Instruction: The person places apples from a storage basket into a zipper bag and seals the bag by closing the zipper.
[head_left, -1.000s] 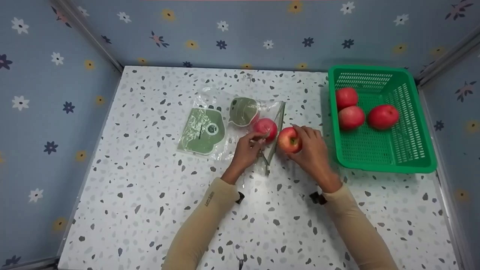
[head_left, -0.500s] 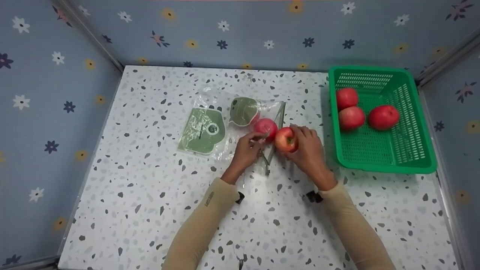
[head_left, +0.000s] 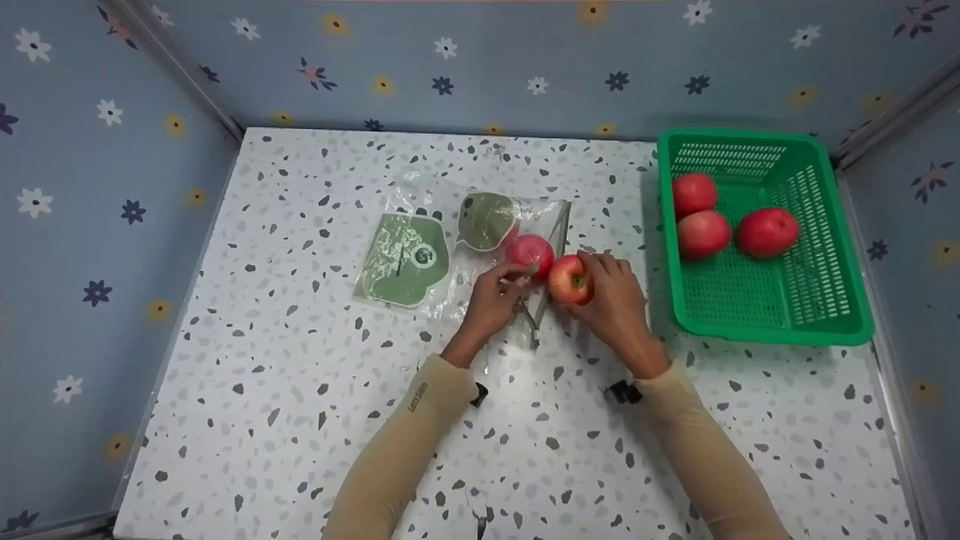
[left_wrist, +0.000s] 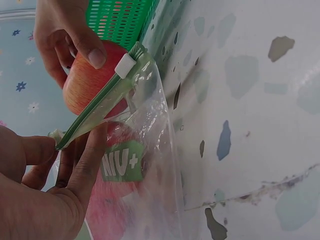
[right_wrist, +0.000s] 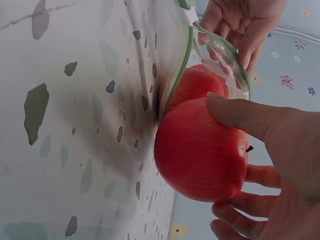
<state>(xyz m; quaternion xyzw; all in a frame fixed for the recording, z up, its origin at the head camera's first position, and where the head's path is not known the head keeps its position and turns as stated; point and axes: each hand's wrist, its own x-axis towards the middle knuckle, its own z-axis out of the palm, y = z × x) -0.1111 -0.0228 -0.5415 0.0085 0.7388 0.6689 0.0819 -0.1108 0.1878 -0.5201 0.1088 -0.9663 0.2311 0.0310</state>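
Note:
A clear zip bag (head_left: 409,259) with green cartoon prints lies on the table. Its green-edged mouth faces right, with a white slider (left_wrist: 125,65) on it. My left hand (head_left: 491,300) pinches the rim of the mouth and keeps it parted. Inside the bag, near the opening, sits a red apple (head_left: 531,251); more red shows behind the print. Another apple (head_left: 570,280) is gripped in my right hand (head_left: 616,304), thumb on one side and fingers on the other. In the right wrist view this gripped apple (right_wrist: 200,150) is at the mouth, close against the bagged apple (right_wrist: 195,89).
On the right stands a green plastic basket (head_left: 765,334) holding three apples (head_left: 766,232). Flower-patterned panels (head_left: 495,67) enclose the speckled white table (head_left: 300,420) at the back and sides.
My right hand has moved slightly left, bringing the apple from beside the bag's edge up to its mouth. My left hand stays in place on the rim.

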